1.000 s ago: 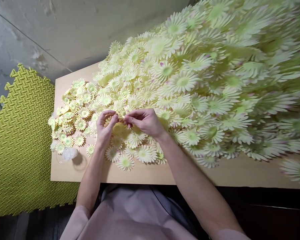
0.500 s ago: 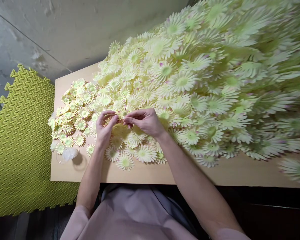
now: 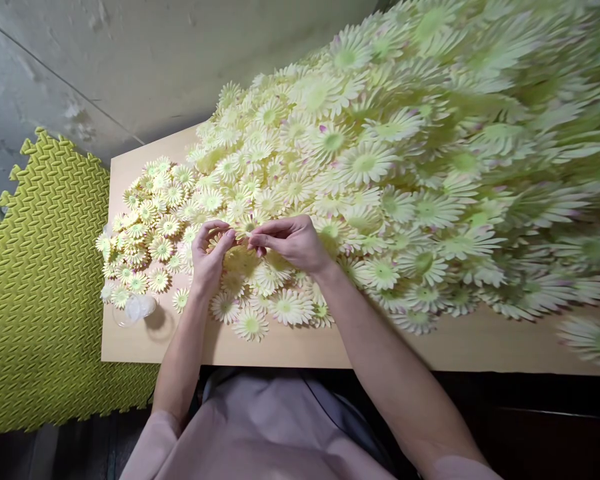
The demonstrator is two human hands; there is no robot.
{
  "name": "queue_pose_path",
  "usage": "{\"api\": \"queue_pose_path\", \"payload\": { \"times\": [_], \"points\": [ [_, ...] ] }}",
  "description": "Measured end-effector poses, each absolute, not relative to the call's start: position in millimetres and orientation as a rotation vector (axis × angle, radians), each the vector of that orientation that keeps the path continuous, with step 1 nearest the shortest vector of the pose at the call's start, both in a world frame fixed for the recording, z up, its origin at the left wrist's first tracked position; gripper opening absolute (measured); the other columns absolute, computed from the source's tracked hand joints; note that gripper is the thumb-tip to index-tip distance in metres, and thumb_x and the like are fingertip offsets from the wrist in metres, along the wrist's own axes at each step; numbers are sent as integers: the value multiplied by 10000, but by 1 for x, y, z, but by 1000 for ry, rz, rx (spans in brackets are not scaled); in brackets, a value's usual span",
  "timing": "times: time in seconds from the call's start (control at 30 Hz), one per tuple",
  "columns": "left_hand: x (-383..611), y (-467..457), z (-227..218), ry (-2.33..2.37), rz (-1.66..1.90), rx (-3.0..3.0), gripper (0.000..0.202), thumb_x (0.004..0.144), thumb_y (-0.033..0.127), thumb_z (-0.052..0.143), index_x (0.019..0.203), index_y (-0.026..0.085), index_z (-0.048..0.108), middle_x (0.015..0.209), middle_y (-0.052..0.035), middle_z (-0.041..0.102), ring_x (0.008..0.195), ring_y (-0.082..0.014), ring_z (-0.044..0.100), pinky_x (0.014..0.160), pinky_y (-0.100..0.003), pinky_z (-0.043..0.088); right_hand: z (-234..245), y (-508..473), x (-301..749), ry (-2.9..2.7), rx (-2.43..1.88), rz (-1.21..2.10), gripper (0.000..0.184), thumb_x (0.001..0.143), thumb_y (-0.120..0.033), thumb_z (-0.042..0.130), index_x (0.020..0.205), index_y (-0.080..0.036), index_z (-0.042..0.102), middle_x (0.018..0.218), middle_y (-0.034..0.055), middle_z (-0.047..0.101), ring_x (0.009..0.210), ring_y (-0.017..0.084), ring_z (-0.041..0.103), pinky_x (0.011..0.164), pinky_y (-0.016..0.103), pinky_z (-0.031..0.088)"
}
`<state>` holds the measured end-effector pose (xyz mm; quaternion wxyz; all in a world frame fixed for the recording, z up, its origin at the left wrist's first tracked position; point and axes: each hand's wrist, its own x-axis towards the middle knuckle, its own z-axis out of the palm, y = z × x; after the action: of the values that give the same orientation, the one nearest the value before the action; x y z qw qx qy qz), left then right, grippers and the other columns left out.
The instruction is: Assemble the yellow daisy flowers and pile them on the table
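Observation:
My left hand (image 3: 209,257) and my right hand (image 3: 291,241) meet over the near part of a large heap of pale yellow fabric daisies (image 3: 380,167) on a light wooden table (image 3: 300,350). Both hands are closed in a pinch on one small daisy (image 3: 240,233) held between their fingertips, just above the loose flowers. The left fingers curl round its left side and the right thumb and forefinger grip its right side. Most of the held flower is hidden by the fingers.
A small clear plastic cup or lid (image 3: 135,309) lies on the table near its left front corner. A yellow-green foam floor mat (image 3: 40,280) spreads left of the table. A grey concrete wall (image 3: 130,60) rises behind. The flower heap towers at the right.
Both hands have lifted very slightly with the pinched daisy. The fingers have shifted a little on it. Nothing else has moved.

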<state>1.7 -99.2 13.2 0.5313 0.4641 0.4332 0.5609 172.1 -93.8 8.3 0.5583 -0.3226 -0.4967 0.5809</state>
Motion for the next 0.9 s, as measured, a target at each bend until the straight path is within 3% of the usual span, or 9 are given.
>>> {"api": "queue_pose_path", "payload": {
  "times": [0.2,0.43,0.7,0.9],
  "points": [
    [1,-98,14,1015,1364,1088,170,752,210,756,862,228,627,924,-15,578,804,-90,590,693,-221,542,9,-94,174,-1208,-724,1381,64,736,-250,791,784,-208,778,679,15,738,521,103,632,508,250,558],
    [5,-95,13,982,1463,1065,262,738,227,772,823,214,524,754,37,551,672,-73,617,715,-260,563,6,-91,172,-1086,-781,1352,99,826,-301,709,818,-202,700,737,5,688,648,111,640,629,252,564],
    [12,-96,10,998,1564,1016,384,729,244,780,799,219,403,710,47,608,680,-89,652,720,-264,561,0,-90,164,-1027,-852,1208,185,831,-383,694,841,-207,637,791,9,652,692,121,633,673,274,566],
    [3,-91,9,1060,1705,957,400,711,233,786,776,212,392,737,49,526,719,-61,599,732,-216,510,-3,-82,172,-936,-869,969,194,855,-427,649,860,-247,576,791,2,613,649,128,618,585,292,557]
  ]
}}
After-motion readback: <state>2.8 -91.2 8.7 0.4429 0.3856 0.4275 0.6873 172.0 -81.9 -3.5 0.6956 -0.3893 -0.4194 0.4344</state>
